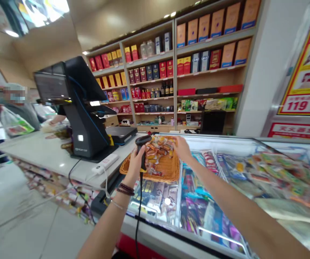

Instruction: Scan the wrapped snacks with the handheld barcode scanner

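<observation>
My left hand (135,162) is wrapped round a black handheld barcode scanner (143,141), whose cable hangs down over the glass. Behind the scanner lies an orange wicker basket (172,169), with several wrapped snacks (157,149) heaped in it, brown and yellow in clear film. My right hand (182,148) is at the basket's far right corner, its fingers closed at the rim; the fingertips are partly hidden. The basket rests on the glass top of a freezer (198,212) filled with packaged goods.
A black checkout terminal (82,118) stands on the white counter (36,147) at the left, with a white power strip (105,163) near its edge. Another person (14,108) with a plastic bag stands beyond. Shelves of boxes (152,72) line the back wall. Packets (279,172) lie at the right.
</observation>
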Action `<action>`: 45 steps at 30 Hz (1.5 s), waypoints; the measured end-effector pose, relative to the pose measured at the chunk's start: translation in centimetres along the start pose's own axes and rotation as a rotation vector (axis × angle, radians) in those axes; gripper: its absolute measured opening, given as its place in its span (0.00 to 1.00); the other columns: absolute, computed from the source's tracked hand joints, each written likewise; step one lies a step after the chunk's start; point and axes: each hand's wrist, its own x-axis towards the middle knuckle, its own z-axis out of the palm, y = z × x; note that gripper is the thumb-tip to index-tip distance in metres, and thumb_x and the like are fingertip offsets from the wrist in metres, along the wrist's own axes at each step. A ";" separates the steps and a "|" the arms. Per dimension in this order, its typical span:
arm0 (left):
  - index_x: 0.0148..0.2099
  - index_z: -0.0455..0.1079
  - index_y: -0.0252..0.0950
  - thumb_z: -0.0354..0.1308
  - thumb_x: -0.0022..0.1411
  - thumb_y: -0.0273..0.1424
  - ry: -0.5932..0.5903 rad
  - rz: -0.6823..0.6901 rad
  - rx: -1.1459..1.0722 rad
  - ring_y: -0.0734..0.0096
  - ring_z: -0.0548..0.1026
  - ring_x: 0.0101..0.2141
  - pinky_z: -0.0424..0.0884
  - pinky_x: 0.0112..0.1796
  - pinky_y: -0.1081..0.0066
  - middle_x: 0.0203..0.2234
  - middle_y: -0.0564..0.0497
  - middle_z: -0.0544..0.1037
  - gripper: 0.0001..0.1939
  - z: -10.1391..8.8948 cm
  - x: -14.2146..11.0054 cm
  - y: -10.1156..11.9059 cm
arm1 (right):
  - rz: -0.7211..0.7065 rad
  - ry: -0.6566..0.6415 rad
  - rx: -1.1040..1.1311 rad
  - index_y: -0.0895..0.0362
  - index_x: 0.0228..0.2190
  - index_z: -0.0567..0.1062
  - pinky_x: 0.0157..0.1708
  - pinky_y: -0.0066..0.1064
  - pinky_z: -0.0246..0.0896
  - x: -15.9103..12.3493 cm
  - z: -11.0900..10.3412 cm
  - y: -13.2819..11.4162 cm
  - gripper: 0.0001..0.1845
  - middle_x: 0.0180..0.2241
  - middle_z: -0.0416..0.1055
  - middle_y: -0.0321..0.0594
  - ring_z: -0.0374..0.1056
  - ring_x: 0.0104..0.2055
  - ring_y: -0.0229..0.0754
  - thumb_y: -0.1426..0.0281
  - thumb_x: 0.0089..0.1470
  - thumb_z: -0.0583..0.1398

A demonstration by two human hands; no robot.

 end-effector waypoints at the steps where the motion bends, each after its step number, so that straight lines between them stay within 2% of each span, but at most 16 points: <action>1: 0.34 0.69 0.39 0.79 0.48 0.62 0.026 -0.002 0.006 0.76 0.65 0.16 0.56 0.17 0.75 0.17 0.59 0.69 0.35 -1.0 0.2 -0.1 | -0.039 -0.071 0.009 0.56 0.59 0.80 0.69 0.49 0.65 0.5 1.8 -1.8 0.25 0.59 0.81 0.52 0.73 0.64 0.54 0.78 0.65 0.56; 3: 0.33 0.70 0.39 0.79 0.48 0.63 0.067 0.002 0.005 0.76 0.66 0.16 0.56 0.18 0.75 0.18 0.58 0.71 0.35 -2.5 0.3 -0.5 | -0.142 -0.233 0.000 0.56 0.61 0.79 0.71 0.46 0.63 0.8 4.6 -4.9 0.30 0.62 0.80 0.50 0.72 0.66 0.51 0.83 0.63 0.55; 6: 0.34 0.71 0.39 0.80 0.48 0.62 0.094 0.001 -0.024 0.76 0.66 0.17 0.56 0.20 0.74 0.20 0.58 0.72 0.35 -3.5 0.3 -1.3 | -0.224 -0.449 -0.090 0.56 0.63 0.79 0.71 0.45 0.64 -0.1 7.2 -7.8 0.34 0.65 0.79 0.52 0.70 0.70 0.52 0.86 0.60 0.57; 9: 0.33 0.70 0.38 0.80 0.45 0.63 0.115 0.013 -0.054 0.77 0.66 0.18 0.57 0.20 0.74 0.21 0.58 0.72 0.36 -3.6 0.2 -2.0 | -0.189 -0.494 -0.211 0.56 0.62 0.80 0.69 0.48 0.66 -1.4 7.9 -8.8 0.29 0.68 0.76 0.55 0.68 0.72 0.57 0.83 0.63 0.61; 12: 0.31 0.70 0.38 0.79 0.45 0.65 0.112 0.018 -0.049 0.77 0.65 0.19 0.58 0.21 0.74 0.20 0.58 0.70 0.37 -3.5 0.3 -2.3 | -0.127 -0.461 -0.284 0.55 0.61 0.80 0.66 0.50 0.68 -2.0 7.4 -8.3 0.25 0.68 0.76 0.57 0.69 0.71 0.61 0.75 0.64 0.67; 16: 0.32 0.70 0.39 0.80 0.45 0.64 0.123 0.041 -0.049 0.77 0.65 0.19 0.58 0.21 0.73 0.20 0.58 0.70 0.37 -3.2 0.3 -2.5 | 0.036 -0.456 -0.274 0.54 0.51 0.85 0.59 0.45 0.71 -1.7 6.1 -6.0 0.20 0.54 0.85 0.54 0.79 0.60 0.62 0.66 0.58 0.76; 19: 0.33 0.69 0.39 0.80 0.45 0.63 0.147 0.066 -0.062 0.77 0.64 0.18 0.58 0.21 0.73 0.20 0.58 0.70 0.36 -2.7 0.1 -2.8 | 0.142 -0.506 -0.095 0.52 0.40 0.87 0.51 0.40 0.73 -1.7 5.1 -3.8 0.14 0.44 0.88 0.46 0.83 0.50 0.57 0.67 0.51 0.79; 22: 0.33 0.68 0.40 0.79 0.47 0.65 0.143 0.049 -0.086 0.76 0.63 0.18 0.58 0.20 0.73 0.20 0.58 0.70 0.37 -1.6 -0.4 -3.0 | 0.179 -0.535 0.242 0.53 0.31 0.85 0.46 0.40 0.74 -2.1 3.8 -2.0 0.14 0.36 0.87 0.41 0.83 0.43 0.56 0.63 0.46 0.80; 24: 0.33 0.68 0.41 0.77 0.49 0.65 0.111 0.012 -0.089 0.76 0.63 0.18 0.58 0.20 0.73 0.18 0.58 0.68 0.36 -0.5 -0.9 -3.0 | 0.185 -0.519 0.543 0.53 0.33 0.86 0.46 0.41 0.76 -2.6 2.6 -1.2 0.20 0.36 0.87 0.42 0.83 0.43 0.56 0.54 0.45 0.80; 26: 0.34 0.68 0.41 0.78 0.49 0.64 0.070 -0.003 -0.095 0.76 0.64 0.17 0.57 0.19 0.73 0.19 0.58 0.68 0.36 1.1 -1.5 -2.8 | 0.206 -0.466 0.790 0.53 0.38 0.87 0.47 0.43 0.76 -3.5 1.0 -0.3 0.29 0.40 0.88 0.44 0.83 0.45 0.55 0.45 0.43 0.79; 29: 0.36 0.69 0.40 0.79 0.48 0.62 -0.008 0.007 -0.134 0.78 0.65 0.18 0.58 0.18 0.75 0.22 0.58 0.72 0.35 4.3 -2.4 -2.5 | 0.302 -0.331 0.932 0.52 0.45 0.86 0.47 0.43 0.77 -5.3 -1.6 1.6 0.37 0.44 0.88 0.45 0.83 0.46 0.54 0.39 0.42 0.78; 33: 0.34 0.68 0.39 0.79 0.48 0.63 -0.167 -0.032 -0.161 0.80 0.65 0.17 0.59 0.18 0.76 0.22 0.58 0.71 0.36 9.5 -3.7 -3.2 | 0.494 -0.091 0.880 0.49 0.44 0.85 0.42 0.43 0.76 -7.9 -4.6 5.7 0.40 0.41 0.88 0.44 0.82 0.40 0.53 0.36 0.37 0.79; 35: 0.32 0.68 0.39 0.78 0.48 0.65 -0.255 -0.065 -0.147 0.79 0.66 0.17 0.60 0.18 0.75 0.20 0.58 0.69 0.37 12.2 -4.3 -4.2 | 0.528 0.048 0.820 0.50 0.41 0.84 0.42 0.46 0.77 -9.0 -5.7 8.2 0.41 0.38 0.87 0.45 0.81 0.39 0.54 0.34 0.34 0.78; 39: 0.34 0.69 0.39 0.78 0.45 0.67 -0.318 -0.115 -0.162 0.80 0.66 0.17 0.59 0.18 0.75 0.23 0.58 0.72 0.39 16.7 -5.2 -7.1 | 0.537 0.268 0.664 0.50 0.35 0.81 0.47 0.54 0.78 -10.9 -7.2 12.6 0.43 0.35 0.86 0.46 0.81 0.39 0.58 0.32 0.27 0.77; 42: 0.34 0.69 0.39 0.77 0.46 0.68 -0.346 -0.139 -0.151 0.81 0.66 0.17 0.60 0.18 0.76 0.23 0.58 0.72 0.39 18.7 -5.5 -9.2 | 0.535 0.348 0.569 0.50 0.35 0.81 0.50 0.57 0.78 -11.9 -7.6 14.6 0.41 0.36 0.86 0.46 0.82 0.41 0.60 0.32 0.30 0.75; 45: 0.33 0.69 0.39 0.77 0.44 0.69 -0.366 -0.164 -0.128 0.80 0.65 0.16 0.59 0.18 0.75 0.22 0.58 0.71 0.40 19.2 -5.5 -10.7 | 0.501 0.312 0.528 0.49 0.37 0.81 0.51 0.57 0.79 -12.5 -7.4 15.4 0.37 0.38 0.86 0.48 0.83 0.43 0.61 0.33 0.39 0.72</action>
